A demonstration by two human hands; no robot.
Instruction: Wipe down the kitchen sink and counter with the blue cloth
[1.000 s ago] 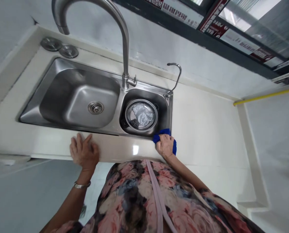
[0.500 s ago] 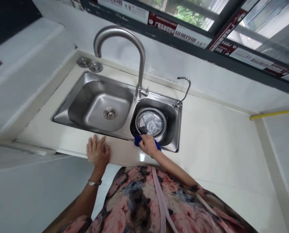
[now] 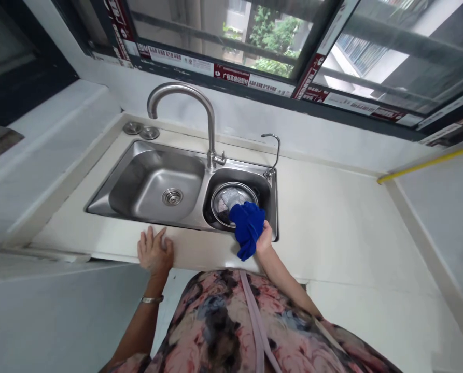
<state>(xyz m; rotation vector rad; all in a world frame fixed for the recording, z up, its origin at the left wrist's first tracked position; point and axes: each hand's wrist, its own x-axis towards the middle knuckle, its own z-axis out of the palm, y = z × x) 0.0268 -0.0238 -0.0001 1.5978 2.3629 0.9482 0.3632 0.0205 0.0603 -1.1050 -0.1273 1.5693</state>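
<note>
Above and beyond the tall faucet, the dark window frame is carrying label tape. Just up and right of the faucet's arch, a maroon panel is showing 广程高级铝型材 in white. The white panel right of that is bearing smaller dark Chinese characters, and the upright post farther right of the faucet is wearing slanted lettering I'm not managing to read.

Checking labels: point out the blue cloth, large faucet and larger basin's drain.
Blue cloth (image 3: 248,228): head view, middle of its folds.
Large faucet (image 3: 211,129): head view, upright neck.
Drain (image 3: 172,197): head view, middle of its strainer.
</note>
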